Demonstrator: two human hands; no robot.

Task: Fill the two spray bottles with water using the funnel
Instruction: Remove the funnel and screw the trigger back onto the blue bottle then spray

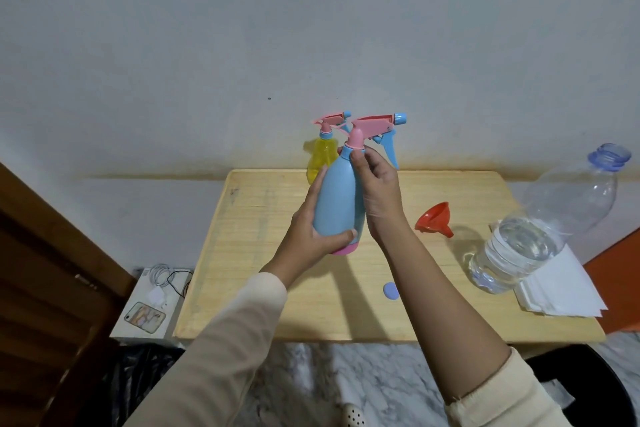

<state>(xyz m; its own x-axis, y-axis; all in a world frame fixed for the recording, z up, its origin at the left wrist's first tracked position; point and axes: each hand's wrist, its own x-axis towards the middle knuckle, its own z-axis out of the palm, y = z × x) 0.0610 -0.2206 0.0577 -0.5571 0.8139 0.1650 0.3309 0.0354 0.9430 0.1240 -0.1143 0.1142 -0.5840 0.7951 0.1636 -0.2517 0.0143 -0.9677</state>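
Fingers (360,158) of right hand (379,191) pinch the pink collar at the neck of the blue bottle (336,198); left hand (308,236) wraps the lower body, thumb across the front just above the pink base. Both hands closed on it, bottle held upright w/ slight tilt, lifted off the table (263,288) over its middle.

Nearest on the table: small blue cap (391,290), lying flat by the right forearm. Right of that, a stack of white paper (561,291) at the table's right edge, w/ a big clear water bottle (540,232) standing on/at it, open at top, roughly a third full. Orange funnel (434,220) lies on its side btwn the blue bottle and the water bottle, spout toward the right.

Blue bottle: opaque light-blue body, pink base, pink spray head w/ blue trigger & blue nozzle tip, head on.

Further back, the yellow bottle (320,159) stands at the table's far edge by the wall, see-through yellow, same pink/blue head, partly hidden behind the blue one.
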